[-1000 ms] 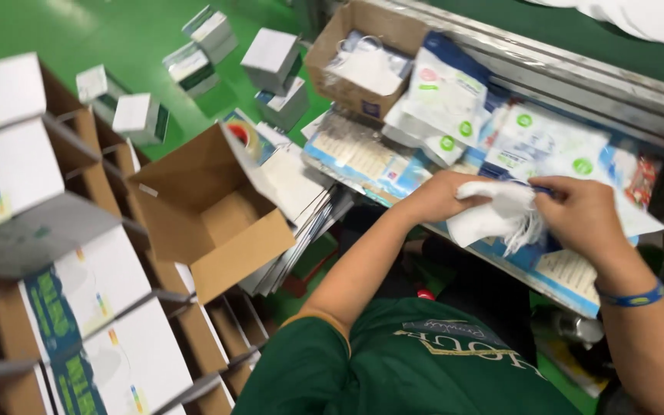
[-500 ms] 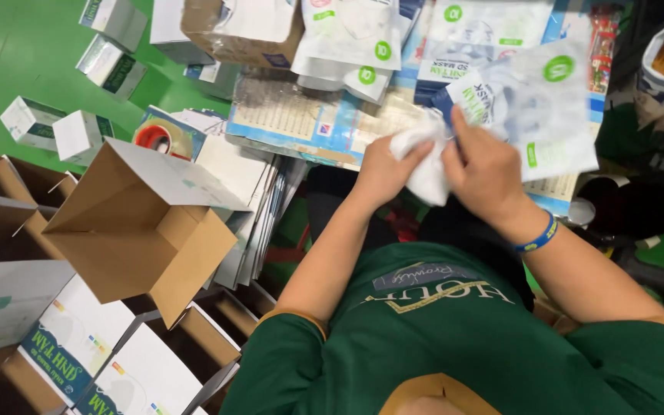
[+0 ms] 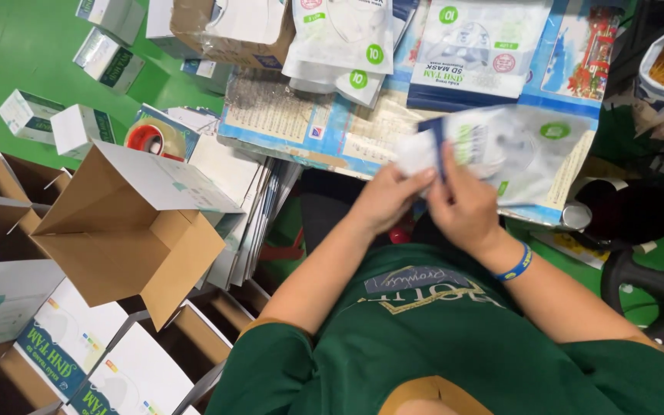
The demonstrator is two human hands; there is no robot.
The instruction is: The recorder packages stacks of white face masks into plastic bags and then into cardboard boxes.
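Both hands are working together above the table edge [image 3: 324,157]. The left hand [image 3: 384,201] is pinching a folded white mask [image 3: 415,152], and the right hand [image 3: 463,206] is gripping the mouth of a clear printed pouch [image 3: 516,150], with the mask sitting at that opening. An open cardboard box [image 3: 128,230] is standing well apart, lower left.

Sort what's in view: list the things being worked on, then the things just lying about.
In hand:
left hand, white mask
right hand, clear pouch

Lying about:
open carton
tape roll
small white boxes
filled pouches
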